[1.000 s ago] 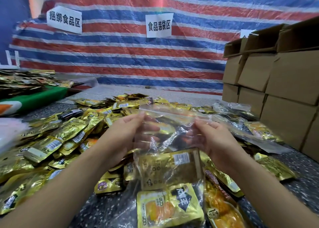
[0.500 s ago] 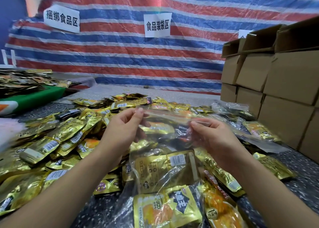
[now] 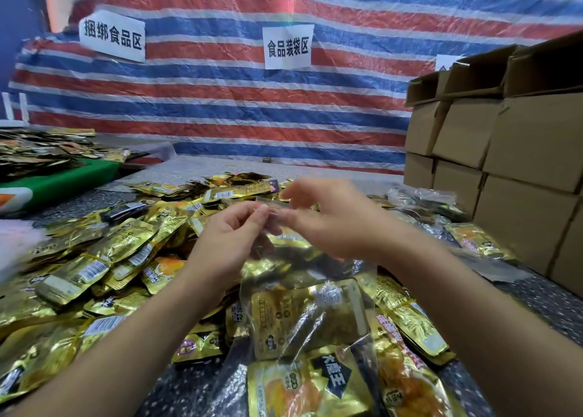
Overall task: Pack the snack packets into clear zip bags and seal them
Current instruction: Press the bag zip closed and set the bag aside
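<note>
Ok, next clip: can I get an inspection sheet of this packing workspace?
Surface: dark speckled table, mostly covered.
Job's things: clear plastic zip bag holding gold foil snack packets, top strip pinched.
Clutter: loose heap of gold packets; filled clear bags far right.
Grip: left hand and right hand both pinch the bag's top.
Cables: nothing seen.
Surroundings: striped red-blue tarp, white paper signs, stacked brown cardboard boxes.

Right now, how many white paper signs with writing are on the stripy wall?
3. One sign hangs at the upper left, one near the middle, and a third peeks out at the right, mostly hidden behind the cardboard boxes. More could be hidden.
</note>
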The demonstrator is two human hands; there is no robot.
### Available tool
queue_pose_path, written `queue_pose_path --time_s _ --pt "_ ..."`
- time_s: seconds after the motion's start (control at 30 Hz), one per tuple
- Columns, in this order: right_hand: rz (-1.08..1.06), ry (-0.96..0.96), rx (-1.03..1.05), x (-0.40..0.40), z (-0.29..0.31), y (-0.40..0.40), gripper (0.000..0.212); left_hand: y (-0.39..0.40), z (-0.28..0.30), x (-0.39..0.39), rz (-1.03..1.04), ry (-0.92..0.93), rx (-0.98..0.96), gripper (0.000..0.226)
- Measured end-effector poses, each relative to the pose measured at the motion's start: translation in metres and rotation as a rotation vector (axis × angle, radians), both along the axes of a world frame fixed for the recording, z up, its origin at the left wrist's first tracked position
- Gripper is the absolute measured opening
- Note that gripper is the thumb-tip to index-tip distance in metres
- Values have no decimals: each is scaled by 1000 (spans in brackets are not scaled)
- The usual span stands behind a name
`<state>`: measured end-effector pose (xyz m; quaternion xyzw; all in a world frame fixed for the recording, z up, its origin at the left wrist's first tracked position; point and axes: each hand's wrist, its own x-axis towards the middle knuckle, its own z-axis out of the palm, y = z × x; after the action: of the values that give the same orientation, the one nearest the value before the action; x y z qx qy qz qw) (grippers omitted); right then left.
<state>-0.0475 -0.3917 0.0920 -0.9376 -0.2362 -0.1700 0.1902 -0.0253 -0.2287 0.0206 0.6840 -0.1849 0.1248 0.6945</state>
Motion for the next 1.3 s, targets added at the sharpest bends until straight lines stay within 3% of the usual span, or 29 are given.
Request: queue_pose_path --time_s 0.3,0.77,1.3 --pt "-17 64 1 14 4 11 14 0 1 3 54 -6 -36 17" --pt "7 179 -5 23 5 11 17 2 -1 5 100 -13 -3 17" --pt "9 130 -41 21 3 13 22 -3 -4 5 159 -60 22 17"
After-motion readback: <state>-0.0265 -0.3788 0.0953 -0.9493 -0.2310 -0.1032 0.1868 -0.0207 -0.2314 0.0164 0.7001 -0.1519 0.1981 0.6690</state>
